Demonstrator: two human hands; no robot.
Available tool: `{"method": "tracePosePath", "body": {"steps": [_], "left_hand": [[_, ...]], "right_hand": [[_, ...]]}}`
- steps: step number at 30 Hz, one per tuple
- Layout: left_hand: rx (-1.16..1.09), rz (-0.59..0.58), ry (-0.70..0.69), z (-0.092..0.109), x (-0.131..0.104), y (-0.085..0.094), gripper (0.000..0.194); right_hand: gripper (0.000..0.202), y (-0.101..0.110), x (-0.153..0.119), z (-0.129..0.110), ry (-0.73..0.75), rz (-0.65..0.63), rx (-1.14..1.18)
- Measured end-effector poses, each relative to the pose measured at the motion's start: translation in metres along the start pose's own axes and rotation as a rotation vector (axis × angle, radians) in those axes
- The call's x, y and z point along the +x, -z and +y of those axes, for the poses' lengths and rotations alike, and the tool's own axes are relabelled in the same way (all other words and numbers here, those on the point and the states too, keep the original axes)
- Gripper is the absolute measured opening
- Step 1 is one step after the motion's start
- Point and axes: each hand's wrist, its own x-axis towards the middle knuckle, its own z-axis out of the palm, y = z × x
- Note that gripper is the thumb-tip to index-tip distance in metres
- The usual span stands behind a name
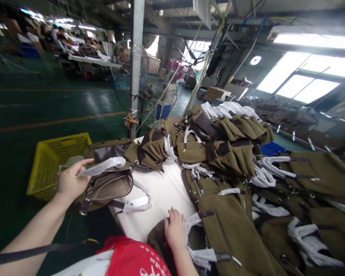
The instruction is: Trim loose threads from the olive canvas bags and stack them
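My left hand [73, 182] is at the table's left edge, its fingers closed round the white-wrapped handle [103, 166] of an olive handbag. That handbag [110, 188] gapes at the top and shows its lining; its other wrapped handle [138, 205] lies on the white tabletop [161, 189]. Nearer my body, my right hand [175, 228] lies with fingers stretched over a dark olive bag [158, 234] at the front edge. Right beside it are the wrapped handles [199, 253] of a large olive bag [230, 230] lying flat.
Olive bags [230, 153] with wrapped handles are piled along the table's right and far sides. A yellow plastic crate [46, 165] stands at the left. Beyond the table are a metal post [136, 69] and a fan [148, 92]. People [57, 36] work at a distant table.
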Motion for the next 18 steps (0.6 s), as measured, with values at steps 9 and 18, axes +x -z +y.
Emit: {"method": "tracePosePath", "body": {"steps": [9,18], "left_hand": [[-0.147,-0.140,-0.035,0.016,0.000,-0.035,0.039],[-0.247,-0.248,-0.047,0.015,-0.007,-0.051,0.038]], "right_hand": [[0.046,0.076,-0.039,0.097,-0.166,0.198,-0.423],[0.039,0.122,-0.052,0.169,-0.240,0.146,-0.580]]}}
